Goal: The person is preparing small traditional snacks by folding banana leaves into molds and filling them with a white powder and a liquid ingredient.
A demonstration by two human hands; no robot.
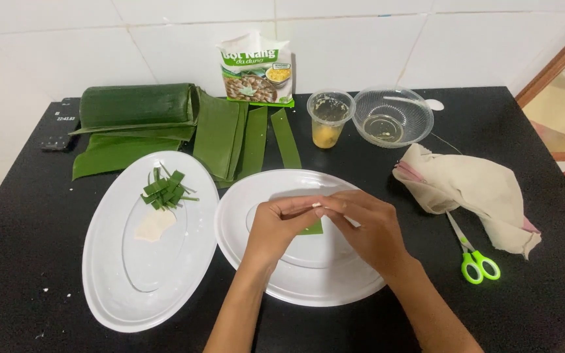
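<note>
Broadly, the counter [544,314] is a matte black slab set against white wall tiles. Two glossy white oval plates lie on it, touching at their rims. The left plate [119,287] carries a bundle of narrow green leaf strips [165,191] and, just below it, a pale, irregular flat dough piece [154,225]. The right plate [308,287] sits under both hands. A rolled banana leaf [135,104], smooth and dark green, lies at the back left, with flat leaf sheets and cut bands [243,140] spread beside it. A crumpled beige cloth [479,186] lies at the right, partly covering scissors [475,261] with bright green handles. A clear glass bowl [393,116] and a clear plastic cup [329,117] with yellow residue stand at the back, near a printed flour bag [256,68] leaning on the wall.

The left hand [279,225] and right hand [374,229] meet fingertip to fingertip above the right plate, both closed in a narrow pinch on a small white piece [317,205]. A green leaf square [313,228] shows just beneath them, partly hidden.
</note>
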